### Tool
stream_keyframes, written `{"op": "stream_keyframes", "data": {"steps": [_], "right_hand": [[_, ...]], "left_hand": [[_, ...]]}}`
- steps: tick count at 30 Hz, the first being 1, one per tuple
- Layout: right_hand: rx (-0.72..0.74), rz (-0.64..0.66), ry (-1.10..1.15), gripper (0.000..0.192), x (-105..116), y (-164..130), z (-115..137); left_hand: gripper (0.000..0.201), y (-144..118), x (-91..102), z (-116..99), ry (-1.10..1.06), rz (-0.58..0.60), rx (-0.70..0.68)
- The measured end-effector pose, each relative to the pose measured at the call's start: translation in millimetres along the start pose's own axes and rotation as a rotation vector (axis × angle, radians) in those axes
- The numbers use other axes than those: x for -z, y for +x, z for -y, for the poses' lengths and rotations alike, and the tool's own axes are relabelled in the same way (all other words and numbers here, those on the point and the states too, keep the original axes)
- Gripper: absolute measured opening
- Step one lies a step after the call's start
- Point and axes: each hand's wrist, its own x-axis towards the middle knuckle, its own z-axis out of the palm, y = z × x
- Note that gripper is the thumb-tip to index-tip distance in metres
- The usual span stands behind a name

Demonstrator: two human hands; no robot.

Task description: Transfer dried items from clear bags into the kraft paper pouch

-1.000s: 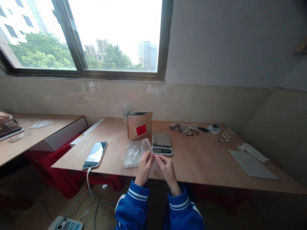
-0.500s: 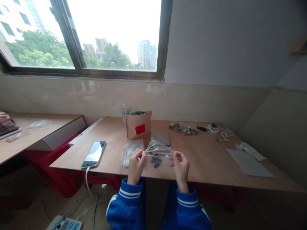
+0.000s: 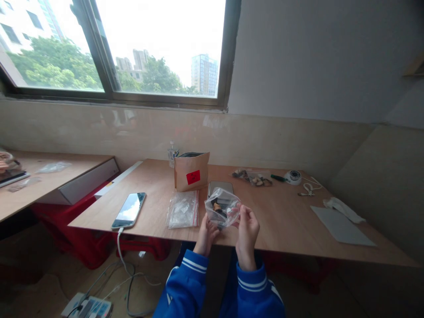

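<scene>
A clear zip bag (image 3: 215,216) with brown and dark dried pieces and a small white item inside hangs over the table's front edge. My right hand (image 3: 247,232) pinches its right side between thumb and fingers. Lower down, my left hand (image 3: 206,236) is curled against the bag's lower left, its fingertips partly hidden behind the plastic. Just behind the bag lies a small flat scale-like device (image 3: 221,185), partly covered by it. To the left rests a pack of empty clear zip bags (image 3: 183,210) with a red edge.
An open brown paper pouch (image 3: 191,172) with a red label stands behind, beside a bottle (image 3: 171,154). A phone (image 3: 130,210) on a cable lies left. Bagged dried pieces (image 3: 261,179), a green-handled tool (image 3: 278,178), a white round device (image 3: 293,177) and a white sheet (image 3: 342,225) lie right.
My left hand has let go of the bag's top left edge and moved down and right to its lower part. The bag has turned from stretched flat to bunched and tilted.
</scene>
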Motion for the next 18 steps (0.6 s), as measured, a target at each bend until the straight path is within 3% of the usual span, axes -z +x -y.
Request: {"op": "stream_keyframes", "data": {"steps": [3, 9, 12, 15, 18], "right_hand": [[0.011, 0.161, -0.108, 0.045, -3, -1, -3], [0.453, 0.303, -0.387, 0.032, -3, -3, 4], [0.49, 0.37, -0.406, 0.026, -2, -6, 6], [0.481, 0.403, -0.386, 0.024, -3, -7, 5], [0.46, 0.419, -0.368, 0.023, -5, -6, 2]], "left_hand": [[0.054, -7, -7.7, 4, -0.167, 0.053, 0.007], [0.064, 1, 2.2, -9, -0.106, -0.236, -0.186], [0.063, 17, 8.5, -37, -0.043, -0.301, -0.3], [0.063, 38, 12.9, -67, -0.07, -0.216, -0.414], [0.058, 57, 23.7, -80, -0.12, -0.21, -0.456]]}}
